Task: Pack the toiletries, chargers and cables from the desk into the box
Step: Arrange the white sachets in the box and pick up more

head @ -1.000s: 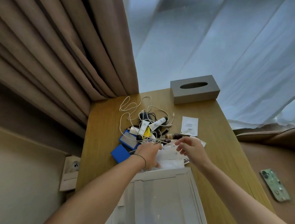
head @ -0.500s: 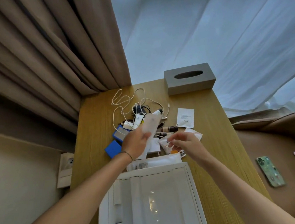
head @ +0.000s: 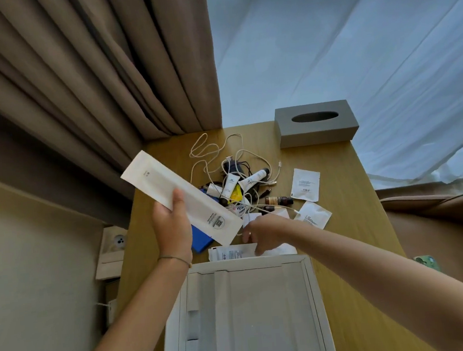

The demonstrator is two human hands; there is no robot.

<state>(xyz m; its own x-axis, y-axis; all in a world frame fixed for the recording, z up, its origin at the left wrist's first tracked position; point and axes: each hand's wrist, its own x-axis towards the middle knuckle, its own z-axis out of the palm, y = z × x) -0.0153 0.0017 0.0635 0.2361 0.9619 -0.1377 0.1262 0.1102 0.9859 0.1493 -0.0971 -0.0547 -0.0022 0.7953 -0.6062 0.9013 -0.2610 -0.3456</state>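
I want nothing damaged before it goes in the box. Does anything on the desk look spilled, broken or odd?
Nothing looks spilled or broken. The beige charging cables lie tangled over the small white tubes mid-desk, so lifting one may drag others.

A hotel room or bedroom is suggested. A narrow wooden desk is set against a window hung with heavy brown curtains and a white sheer. A grey tissue box is placed at the far edge, a wall socket is fitted beside the desk, and travel-size toiletries (small tubes, sachets) are strewn among charging cables.
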